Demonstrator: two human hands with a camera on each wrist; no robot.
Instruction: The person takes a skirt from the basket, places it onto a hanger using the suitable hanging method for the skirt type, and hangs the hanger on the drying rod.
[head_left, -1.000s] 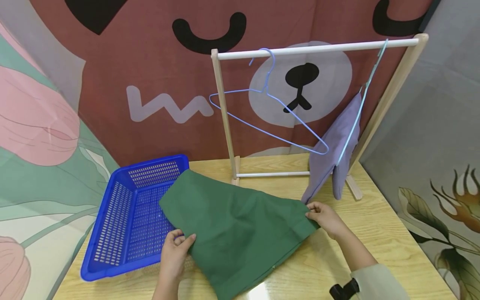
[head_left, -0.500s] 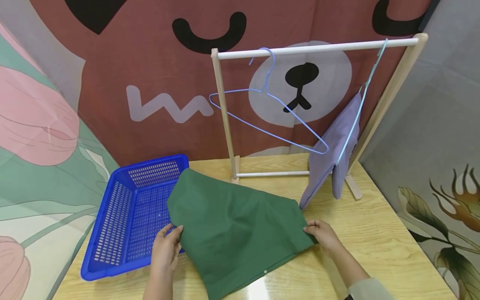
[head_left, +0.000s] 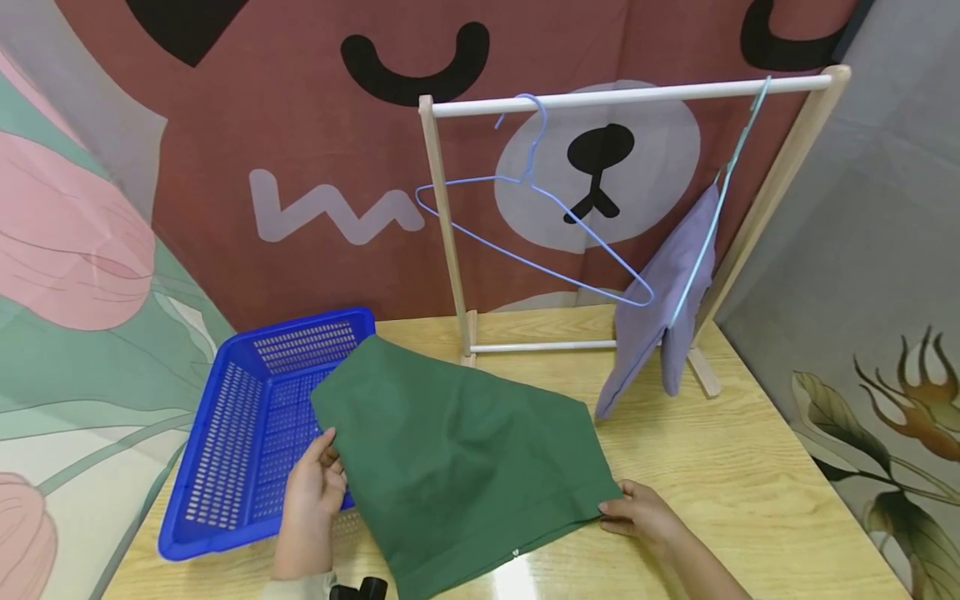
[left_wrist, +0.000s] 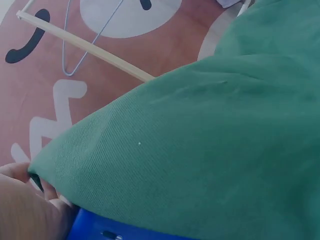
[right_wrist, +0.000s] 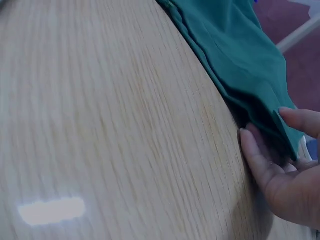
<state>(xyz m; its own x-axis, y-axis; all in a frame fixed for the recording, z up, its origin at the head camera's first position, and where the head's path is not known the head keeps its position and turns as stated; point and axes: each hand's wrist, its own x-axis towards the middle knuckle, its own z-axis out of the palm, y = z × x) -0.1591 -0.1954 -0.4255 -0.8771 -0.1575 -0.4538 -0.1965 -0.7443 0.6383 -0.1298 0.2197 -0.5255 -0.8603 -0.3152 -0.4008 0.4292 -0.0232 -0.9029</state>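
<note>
I watch the right hand point(head_left: 648, 517) come down toward the wearer over the last half second, so it now pinches the green cloth point(head_left: 465, 433) by its lower right corner. Over the same span, the left hand point(head_left: 311, 487) has shifted outward, drawing the cloth's far left corner further across the blue basket point(head_left: 221, 542).

Both of my grips are narrow: the left-wrist view shows fingers nipping the cloth's edge, and the right-wrist view has the thumb on one face with fingers beneath.

The cloth stretches between the two hands over the worktop point(head_left: 750, 467), partly overlapping the basket; I cannot tell how much of it touches either. I judge the step as spreading and straightening the fabric, with the lower edge now held better squared.

Behind, the rack point(head_left: 637, 94) carries a bare blue hanger point(head_left: 532, 157), and a teal hanger point(head_left: 724, 187) with a purple garment point(head_left: 660, 292), well apart from the left hand. Soft folds remain mid-cloth.
</note>
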